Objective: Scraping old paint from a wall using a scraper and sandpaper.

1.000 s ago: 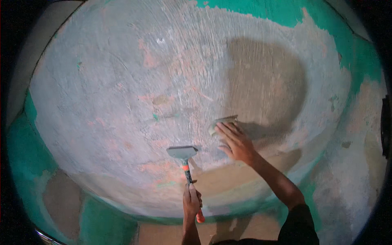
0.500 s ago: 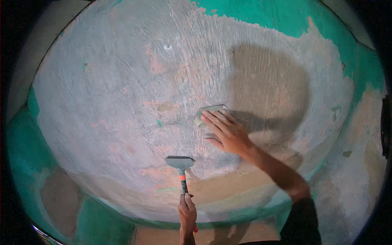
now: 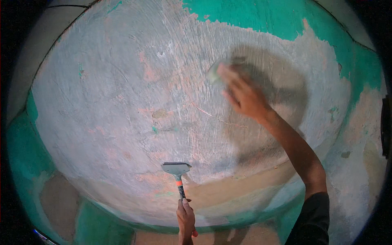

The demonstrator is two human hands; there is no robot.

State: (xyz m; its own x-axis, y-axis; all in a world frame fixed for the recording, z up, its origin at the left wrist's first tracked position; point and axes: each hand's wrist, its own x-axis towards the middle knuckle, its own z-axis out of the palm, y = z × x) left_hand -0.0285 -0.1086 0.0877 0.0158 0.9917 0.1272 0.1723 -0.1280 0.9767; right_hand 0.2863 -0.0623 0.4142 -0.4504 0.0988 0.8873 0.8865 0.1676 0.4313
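My left hand (image 3: 186, 216) is closed around the handle of a wall scraper (image 3: 176, 168) in the lower middle. Its wide grey head points up, and the handle is black with orange bands. Higher up, my right hand (image 3: 248, 96) is blurred by motion, with its fingers over a flat pale green-grey sheet that looks like sandpaper (image 3: 214, 73). Whether that sheet touches the wall now is hard to tell. Before both hands is a wall (image 3: 114, 102) with rough, scraped grey and pinkish plaster.
Green paint (image 3: 265, 18) with a ragged edge remains along the wall's upper right. A thin crack (image 3: 212, 115) runs below my right hand. Brownish bare patches (image 3: 228, 185) lie low on the wall. A dark object (image 3: 386, 126) stands at the far right edge.
My right hand has moved up and slightly right across the wall with the sandpaper, uncovering the crack. The scraper in my left hand sits slightly lower in the picture; the view has shifted a little.
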